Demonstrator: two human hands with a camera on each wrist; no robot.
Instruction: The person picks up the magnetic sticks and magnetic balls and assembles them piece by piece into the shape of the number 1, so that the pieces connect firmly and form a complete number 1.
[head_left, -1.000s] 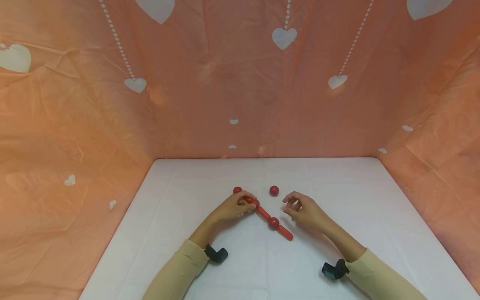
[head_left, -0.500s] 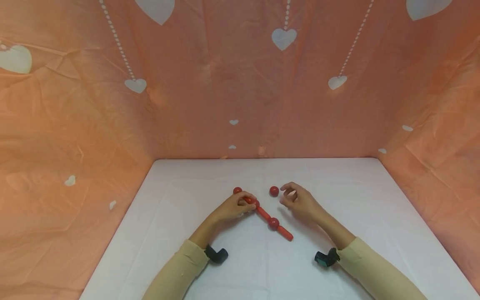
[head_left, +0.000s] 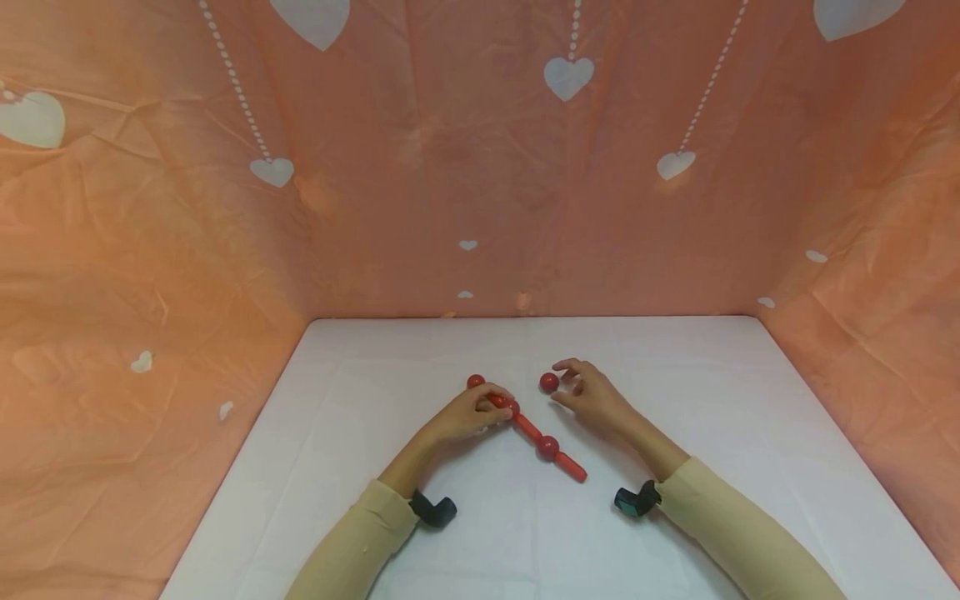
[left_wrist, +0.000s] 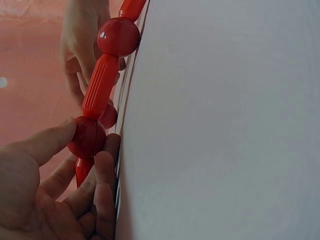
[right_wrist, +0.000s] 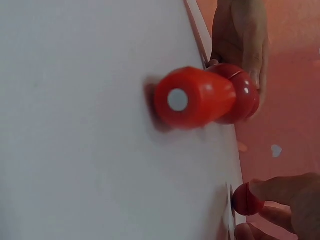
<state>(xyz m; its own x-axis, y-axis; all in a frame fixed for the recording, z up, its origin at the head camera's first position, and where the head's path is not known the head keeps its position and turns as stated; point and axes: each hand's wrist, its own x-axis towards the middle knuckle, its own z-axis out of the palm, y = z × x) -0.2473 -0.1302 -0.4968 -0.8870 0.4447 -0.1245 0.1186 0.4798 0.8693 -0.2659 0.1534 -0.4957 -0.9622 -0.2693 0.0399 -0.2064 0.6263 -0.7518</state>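
A chain of red balls and ribbed red rods lies slantwise on the white table. In the left wrist view, my left hand pinches one ball of the chain between thumb and fingers. The chain's near rod shows a pale round end in the right wrist view. Apart from the chain lies a loose red ball, marked by a seam. Around its right side my right hand reaches with thumb and fingers spread. Whether those fingertips touch the ball I cannot tell.
The white tabletop runs back to an orange cloth wall printed with pale hearts. Similar cloth stands at both sides. Another red ball shows just beyond the left hand, at the chain's far end.
My right hand has moved left and slightly away from me, so that its fingers now reach around the loose ball. The left hand and the chain have stayed in place.
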